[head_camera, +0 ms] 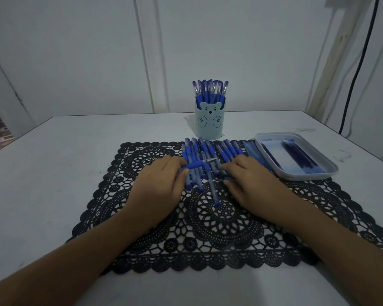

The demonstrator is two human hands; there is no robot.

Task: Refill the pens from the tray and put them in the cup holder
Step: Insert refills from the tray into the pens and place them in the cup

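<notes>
My left hand grips a blue pen by its barrel, with the bare tip pointing right over the pile. My right hand is just right of that tip and pinches a small dark piece that looks like a pen cap. A pile of several blue pens lies on the black lace mat between and beyond both hands. The pale bear-faced cup holder stands upright behind the pile with several pens in it. The white tray with dark refills sits to the right.
A few pale clear pen parts lie between the pile and the tray. The white table has its edge at the left and a wall close behind. A black cable hangs at the far right.
</notes>
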